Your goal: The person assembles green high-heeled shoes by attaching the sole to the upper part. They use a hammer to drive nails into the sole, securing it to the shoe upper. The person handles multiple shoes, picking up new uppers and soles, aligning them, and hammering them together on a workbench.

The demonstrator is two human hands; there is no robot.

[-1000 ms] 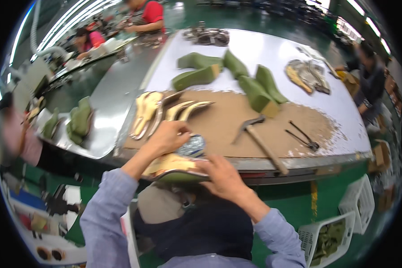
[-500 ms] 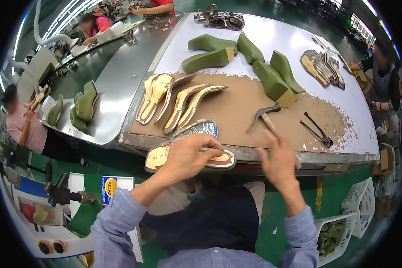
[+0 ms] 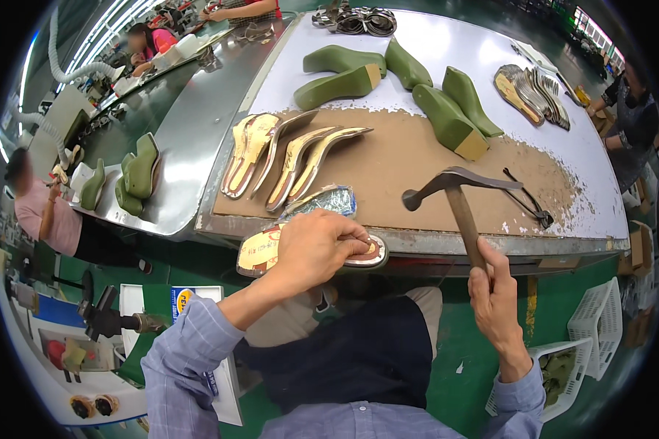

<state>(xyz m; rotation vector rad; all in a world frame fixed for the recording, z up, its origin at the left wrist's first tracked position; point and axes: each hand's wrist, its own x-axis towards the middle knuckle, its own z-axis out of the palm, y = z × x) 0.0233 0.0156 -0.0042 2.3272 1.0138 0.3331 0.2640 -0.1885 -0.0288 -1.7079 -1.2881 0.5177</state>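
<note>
My right hand is wrapped round the wooden handle of a shoemaker's hammer, raised in front of the table edge with its dark metal head up. My left hand lies over a cream insole at the table's near edge. Its thumb and fingertips pinch together close above the insole's right end. What they hold, if anything, is too small to make out. Beside this hand, on the table, rests a bundle in shiny silver and blue wrapping. Beyond it stand several cream insoles with brown edges.
Several green shoe lasts lie across the worktable. Pincers rest at right, near a stack of insoles. White baskets stand on the floor at right. A metal table adjoins at left; other people work around.
My right hand has taken the hammer from the table and lifted it toward me, to the right. The left hand has stayed over the insole, its fingertips now closer to the surface.
</note>
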